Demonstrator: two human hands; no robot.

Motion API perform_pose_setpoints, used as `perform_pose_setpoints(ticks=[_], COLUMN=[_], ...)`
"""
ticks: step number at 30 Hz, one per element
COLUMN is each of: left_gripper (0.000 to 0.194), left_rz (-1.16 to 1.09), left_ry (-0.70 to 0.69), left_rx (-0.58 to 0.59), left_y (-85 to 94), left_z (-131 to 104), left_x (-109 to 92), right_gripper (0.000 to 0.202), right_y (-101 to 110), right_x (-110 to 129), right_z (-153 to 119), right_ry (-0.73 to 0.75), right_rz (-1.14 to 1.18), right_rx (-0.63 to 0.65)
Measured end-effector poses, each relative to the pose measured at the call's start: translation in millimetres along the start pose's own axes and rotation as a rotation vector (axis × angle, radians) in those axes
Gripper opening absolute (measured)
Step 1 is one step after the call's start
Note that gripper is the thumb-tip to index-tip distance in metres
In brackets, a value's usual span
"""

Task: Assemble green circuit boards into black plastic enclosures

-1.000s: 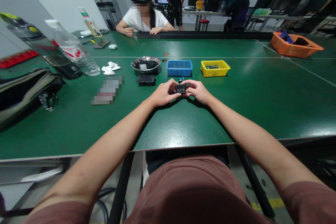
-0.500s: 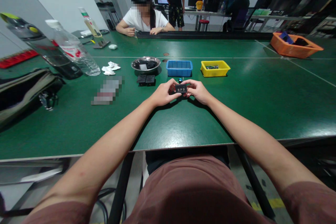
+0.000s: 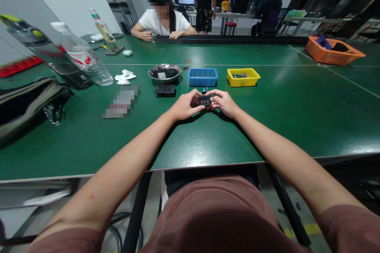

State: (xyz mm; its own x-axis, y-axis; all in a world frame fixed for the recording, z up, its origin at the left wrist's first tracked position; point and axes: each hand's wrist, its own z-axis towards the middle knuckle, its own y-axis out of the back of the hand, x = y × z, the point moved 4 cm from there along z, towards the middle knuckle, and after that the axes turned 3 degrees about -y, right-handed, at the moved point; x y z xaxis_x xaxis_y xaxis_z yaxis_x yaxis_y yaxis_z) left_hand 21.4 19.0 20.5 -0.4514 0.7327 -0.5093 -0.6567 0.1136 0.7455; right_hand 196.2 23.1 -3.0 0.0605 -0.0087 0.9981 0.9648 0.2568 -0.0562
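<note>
A small black box (image 3: 204, 101) with the letters SPD on its face is held between both hands, just above the green table (image 3: 208, 138). My left hand (image 3: 187, 104) grips its left end with thumb and fingers. At its right end my right hand (image 3: 224, 102) pinches it, fingertips over the edge. Behind the hands sits a small blue-green shiny item (image 3: 204, 91), partly hidden. Two black boxes (image 3: 165, 90) lie side by side left of the hands, in front of a metal bowl (image 3: 164, 73) with dark pieces and a white piece inside.
Beyond the hands stand a blue tray (image 3: 202, 77) and a yellow tray (image 3: 243, 77) with small parts. An orange basket (image 3: 335, 51) is at the far right. Bottles (image 3: 86, 57), crumpled tissue (image 3: 125, 76) and a bag (image 3: 29, 102) occupy the left. A person (image 3: 162, 19) sits opposite.
The black box has shifted or turned slightly between my fingers; both hands stay almost in place. In the background, the standing person has moved a little to the right.
</note>
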Motion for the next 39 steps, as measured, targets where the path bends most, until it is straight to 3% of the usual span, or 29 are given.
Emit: perform_pose_setpoints(ticks=[21,29,39], left_gripper=[0.042,0.044,0.044], left_rz=[-0.017,0.003,-0.004], left_ry=[0.033,0.017,0.019], left_rx=[-0.009,0.001,-0.007], left_y=[1.0,1.2,0.6], left_z=[0.5,0.6,1.0], left_x=[1.4,-0.2,0.5], right_gripper=[0.031,0.022,0.034], right_y=[0.1,0.0,3.0], right_x=[-2.6,-1.8,-8.2], right_z=[0.5,-1.2,3.6], right_ry=[0.017,0.036,0.005], right_rz=[-0.007,-0.021,-0.010], right_rx=[-0.005,-0.025,-0.044])
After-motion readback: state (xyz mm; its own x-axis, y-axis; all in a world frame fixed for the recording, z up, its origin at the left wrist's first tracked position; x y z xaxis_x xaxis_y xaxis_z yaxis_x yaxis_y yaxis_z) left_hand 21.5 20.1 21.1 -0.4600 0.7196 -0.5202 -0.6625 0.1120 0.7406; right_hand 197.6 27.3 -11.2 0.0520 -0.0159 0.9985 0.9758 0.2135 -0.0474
